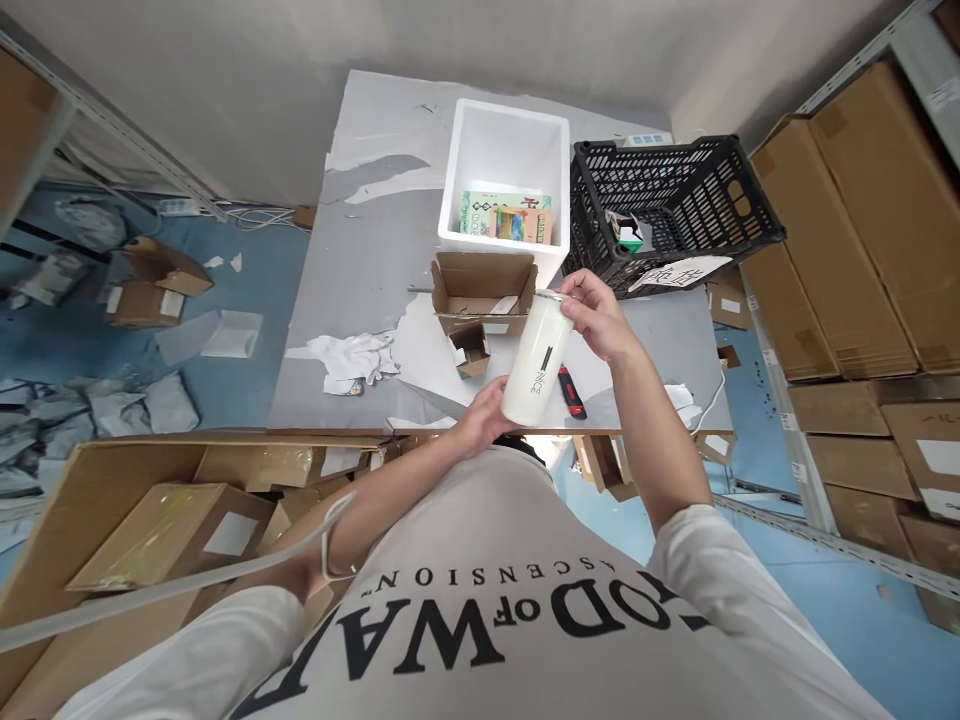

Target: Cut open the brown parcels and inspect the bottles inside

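A cream-white cylindrical tumbler (534, 360) with dark "NICE" lettering tilts in both hands above the table's front edge. My left hand (482, 414) supports it near the base, fingers partly hidden behind it. My right hand (597, 316) grips the upper end by the rim, thumb and fingers closed around it. Behind the tumbler stands an open cardboard box (486, 277), with a smaller open carton (472, 352) in front. A red and black utility knife (571, 392) lies on the table to the tumbler's right.
A white foam box (452, 190) holds several booklets (521, 224). Beside it sits a black plastic crate (754, 205) with small items inside. Crumpled white material (356, 362) lies at left on the grey table (319, 300). Cartons (862, 220) fill the right shelf; a large cardboard box (56, 530) stands front left.
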The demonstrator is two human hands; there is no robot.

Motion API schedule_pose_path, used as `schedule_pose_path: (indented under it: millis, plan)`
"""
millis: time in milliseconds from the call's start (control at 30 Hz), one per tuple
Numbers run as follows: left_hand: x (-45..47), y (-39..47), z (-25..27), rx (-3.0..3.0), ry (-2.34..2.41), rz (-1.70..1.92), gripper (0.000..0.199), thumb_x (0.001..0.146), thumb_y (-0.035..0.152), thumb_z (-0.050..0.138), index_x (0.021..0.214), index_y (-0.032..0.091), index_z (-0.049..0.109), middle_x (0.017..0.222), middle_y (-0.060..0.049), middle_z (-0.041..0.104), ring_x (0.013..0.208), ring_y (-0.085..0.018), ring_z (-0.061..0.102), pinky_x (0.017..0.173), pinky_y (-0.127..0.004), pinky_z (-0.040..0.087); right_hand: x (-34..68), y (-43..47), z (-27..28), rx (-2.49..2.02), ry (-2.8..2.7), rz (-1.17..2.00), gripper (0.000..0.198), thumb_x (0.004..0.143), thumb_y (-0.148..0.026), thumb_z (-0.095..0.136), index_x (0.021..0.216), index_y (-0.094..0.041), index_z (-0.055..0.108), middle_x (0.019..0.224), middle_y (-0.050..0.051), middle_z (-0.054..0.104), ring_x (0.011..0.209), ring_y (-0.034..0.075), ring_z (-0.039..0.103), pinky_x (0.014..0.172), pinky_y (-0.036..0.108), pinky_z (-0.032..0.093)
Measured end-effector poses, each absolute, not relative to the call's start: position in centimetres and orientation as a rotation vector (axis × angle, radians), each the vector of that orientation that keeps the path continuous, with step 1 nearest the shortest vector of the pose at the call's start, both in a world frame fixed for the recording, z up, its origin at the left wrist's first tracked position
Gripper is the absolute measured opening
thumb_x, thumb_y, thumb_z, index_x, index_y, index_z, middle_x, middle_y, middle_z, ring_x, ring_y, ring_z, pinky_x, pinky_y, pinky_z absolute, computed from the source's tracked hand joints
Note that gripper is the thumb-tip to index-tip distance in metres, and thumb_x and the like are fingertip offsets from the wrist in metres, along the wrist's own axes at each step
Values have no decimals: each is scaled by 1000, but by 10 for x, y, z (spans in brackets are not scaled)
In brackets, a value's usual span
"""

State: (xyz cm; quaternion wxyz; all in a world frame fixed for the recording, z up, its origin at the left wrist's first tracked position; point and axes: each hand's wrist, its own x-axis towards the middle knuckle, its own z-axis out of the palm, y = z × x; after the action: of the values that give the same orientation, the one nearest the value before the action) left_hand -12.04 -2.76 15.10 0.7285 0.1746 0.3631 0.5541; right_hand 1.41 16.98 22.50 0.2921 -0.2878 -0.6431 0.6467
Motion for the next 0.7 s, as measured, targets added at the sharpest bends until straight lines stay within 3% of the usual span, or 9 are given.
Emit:
schedule_pose_path:
  millis: [100,200,367,533,700]
  plan:
    - [-123,-31,159,147,560,1005,76,79,72,52,125,12,56,120,-20,65,115,-35,61,99,-50,46,14,170,220,-739,-1628,1738,51,66,-64,75,92,-29,50,87,-2,60,76,17,60,63,30,49]
    - [-123,-31,164,82,555,1061,66,80,60,60,123,11,56,117,-17,67,112,-31,63,102,-45,45,13,167,213,-718,-1595,1745,59,64,-75,68,99,-31,49,101,1,65,92,23,64,71,35,52]
    - [-119,-28,157,242,842,1329,61,63,41,84,113,23,54,117,-6,63,104,-24,63,93,-42,50,17,162,218,-787,-1699,1661,64,69,-81,58,111,-32,54,130,3,59,116,26,57,88,42,52]
    - [-115,-25,145,607,1247,1630,65,50,32,91,103,23,53,119,-6,57,112,-22,55,96,-37,47,23,153,233,-975,-1848,1649,63,76,-74,57,124,-33,55,128,3,59,108,24,58,83,42,56]
    - [-111,-29,145,706,1326,1629,73,49,36,91,109,24,51,126,-8,53,117,-23,53,97,-38,47,17,148,229,-1039,-1739,1599,56,72,-65,70,115,-32,60,111,2,65,90,21,62,70,35,56]
